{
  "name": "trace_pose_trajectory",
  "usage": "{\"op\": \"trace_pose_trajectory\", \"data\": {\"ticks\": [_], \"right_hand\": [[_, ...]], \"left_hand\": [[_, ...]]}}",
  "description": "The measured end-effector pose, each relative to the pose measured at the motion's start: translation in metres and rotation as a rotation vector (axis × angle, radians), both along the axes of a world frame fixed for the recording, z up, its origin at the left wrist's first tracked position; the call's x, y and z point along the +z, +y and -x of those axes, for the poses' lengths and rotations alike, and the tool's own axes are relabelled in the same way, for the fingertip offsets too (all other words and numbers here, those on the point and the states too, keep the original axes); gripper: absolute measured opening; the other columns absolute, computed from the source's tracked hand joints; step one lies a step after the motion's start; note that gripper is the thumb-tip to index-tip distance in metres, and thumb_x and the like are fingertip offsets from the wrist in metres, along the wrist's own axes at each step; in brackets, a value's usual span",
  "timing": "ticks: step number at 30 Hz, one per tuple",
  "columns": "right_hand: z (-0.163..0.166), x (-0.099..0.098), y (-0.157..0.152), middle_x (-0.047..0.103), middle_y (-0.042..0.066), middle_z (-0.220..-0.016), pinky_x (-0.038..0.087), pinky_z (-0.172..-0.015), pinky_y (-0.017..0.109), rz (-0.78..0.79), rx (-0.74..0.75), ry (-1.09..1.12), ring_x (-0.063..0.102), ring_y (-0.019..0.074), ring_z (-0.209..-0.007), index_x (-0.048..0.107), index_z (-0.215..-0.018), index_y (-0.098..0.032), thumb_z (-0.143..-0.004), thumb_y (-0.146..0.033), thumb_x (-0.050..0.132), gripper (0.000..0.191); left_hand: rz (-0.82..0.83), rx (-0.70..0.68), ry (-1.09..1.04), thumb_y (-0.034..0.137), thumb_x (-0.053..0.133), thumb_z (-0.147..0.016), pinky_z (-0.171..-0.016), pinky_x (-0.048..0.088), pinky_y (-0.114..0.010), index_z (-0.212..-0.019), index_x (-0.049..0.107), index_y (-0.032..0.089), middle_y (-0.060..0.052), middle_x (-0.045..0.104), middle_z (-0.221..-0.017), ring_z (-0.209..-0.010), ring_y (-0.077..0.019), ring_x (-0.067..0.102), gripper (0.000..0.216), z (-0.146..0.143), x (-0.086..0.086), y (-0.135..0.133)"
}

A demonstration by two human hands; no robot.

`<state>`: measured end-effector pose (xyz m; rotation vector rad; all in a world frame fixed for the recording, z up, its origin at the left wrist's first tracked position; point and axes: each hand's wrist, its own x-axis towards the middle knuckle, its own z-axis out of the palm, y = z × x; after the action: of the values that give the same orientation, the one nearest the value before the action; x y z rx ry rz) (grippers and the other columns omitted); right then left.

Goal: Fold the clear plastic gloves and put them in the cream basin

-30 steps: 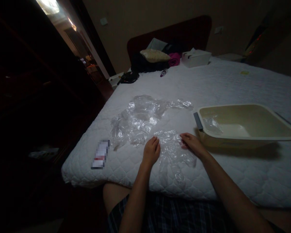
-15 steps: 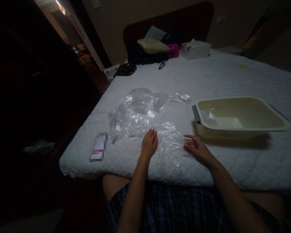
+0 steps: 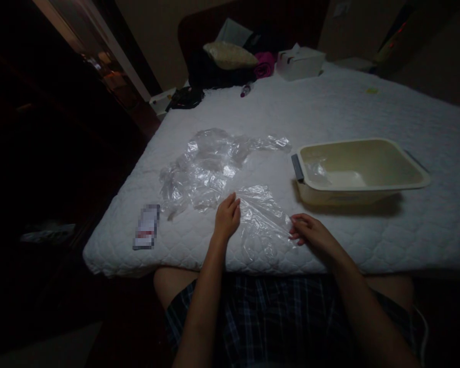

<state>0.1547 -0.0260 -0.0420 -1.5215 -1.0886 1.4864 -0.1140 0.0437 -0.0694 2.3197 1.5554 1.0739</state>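
Observation:
A flat piece of clear plastic [image 3: 261, 217] lies on the white quilted bed [image 3: 341, 112] in front of me. My left hand [image 3: 227, 217] rests on its left edge, fingers stretched out and close together. My right hand [image 3: 310, 232] is at its right edge with the fingers curled and pinched on the film. A bigger crumpled heap of clear plastic [image 3: 205, 171] lies just beyond my left hand. To the right stands a beige plastic tub [image 3: 414, 176] with a dark handle and a scrap of clear plastic [image 3: 317, 171] inside.
A small flat packet [image 3: 146, 232] lies near the bed's left corner. At the headboard are a pillow [image 3: 230, 55], dark and pink clothes [image 3: 264, 64], a white box [image 3: 301, 62] and a black item [image 3: 186, 97]. The floor to the left is dark.
My right hand has slid back toward me along the plastic's right edge and curled its fingers. My left hand stays on the left edge. The view has tilted down.

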Motion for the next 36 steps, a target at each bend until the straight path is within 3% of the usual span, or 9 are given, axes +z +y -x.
{"op": "trace_pose_trajectory", "data": {"ticks": [4,11,18,21,25,31,36], "right_hand": [[-0.007,0.002,-0.003,0.062,0.004,-0.068,0.046,-0.044,0.021,-0.019,-0.054,-0.065,0.063,0.0163,-0.06,0.052,-0.088,-0.017,-0.07,-0.049,0.06,0.038],[-0.015,0.004,-0.006,0.062,0.004,-0.063,0.041,-0.04,0.018,-0.007,-0.096,-0.078,0.06,0.0136,-0.052,0.053,-0.077,-0.016,-0.062,-0.049,0.067,0.039],[-0.021,0.005,-0.004,0.065,0.006,-0.074,0.031,-0.032,0.018,-0.032,-0.074,-0.095,0.051,0.0084,-0.041,0.053,-0.073,-0.016,-0.071,-0.056,0.054,0.04],[-0.02,0.008,-0.002,0.06,0.002,-0.062,0.031,-0.035,0.02,-0.099,-0.072,-0.186,0.044,0.007,-0.039,0.055,-0.068,-0.016,-0.07,-0.053,0.057,0.037],[-0.015,0.015,0.005,0.054,0.002,-0.057,0.035,-0.044,0.02,-0.226,-0.112,-0.334,0.047,0.0107,-0.051,0.054,-0.058,-0.016,-0.068,-0.047,0.06,0.033],[-0.006,0.018,0.017,0.041,-0.006,-0.046,0.025,-0.037,0.018,-0.158,-0.129,-0.174,0.035,0.0067,-0.039,0.049,-0.066,-0.019,-0.067,-0.047,0.059,0.03],[-0.007,0.003,0.018,0.042,-0.006,-0.045,0.024,-0.036,0.018,-0.155,-0.159,-0.172,0.036,0.0064,-0.038,0.049,-0.069,-0.018,-0.062,-0.045,0.062,0.031]], "left_hand": [[-0.011,-0.034,0.017,0.021,0.043,-0.083,-0.099,0.035,-0.044,-0.109,0.058,0.02,-0.008,0.057,-0.119,-0.12,-0.0211,0.042,0.029,0.001,-0.001,0.001],[0.001,-0.04,0.064,0.023,0.044,-0.083,-0.1,0.033,-0.045,-0.108,0.058,0.021,-0.007,0.056,-0.121,-0.12,-0.0212,0.043,0.028,0.001,0.0,0.0],[0.007,-0.044,0.02,0.03,0.045,-0.083,-0.098,0.035,-0.044,-0.11,0.058,0.02,-0.008,0.053,-0.124,-0.119,-0.022,0.044,0.031,0.003,0.002,0.0],[0.014,-0.049,0.005,0.029,0.047,-0.082,-0.098,0.035,-0.043,-0.115,0.055,0.02,-0.009,0.048,-0.129,-0.118,-0.0225,0.044,0.035,0.004,0.002,-0.001],[0.034,-0.022,-0.026,0.028,0.051,-0.079,-0.096,0.037,-0.043,-0.118,0.052,0.022,-0.01,0.034,-0.14,-0.116,-0.0242,0.046,0.04,0.001,0.002,-0.002],[0.008,-0.004,-0.039,0.029,0.054,-0.077,-0.098,0.035,-0.043,-0.115,0.053,0.022,-0.01,0.034,-0.139,-0.12,-0.0246,0.042,0.039,0.0,0.003,-0.003],[-0.119,0.004,0.042,0.025,0.049,-0.08,-0.102,0.025,-0.05,-0.112,0.052,0.018,-0.012,0.041,-0.134,-0.13,-0.0259,0.027,0.033,-0.005,0.02,-0.012]]}}
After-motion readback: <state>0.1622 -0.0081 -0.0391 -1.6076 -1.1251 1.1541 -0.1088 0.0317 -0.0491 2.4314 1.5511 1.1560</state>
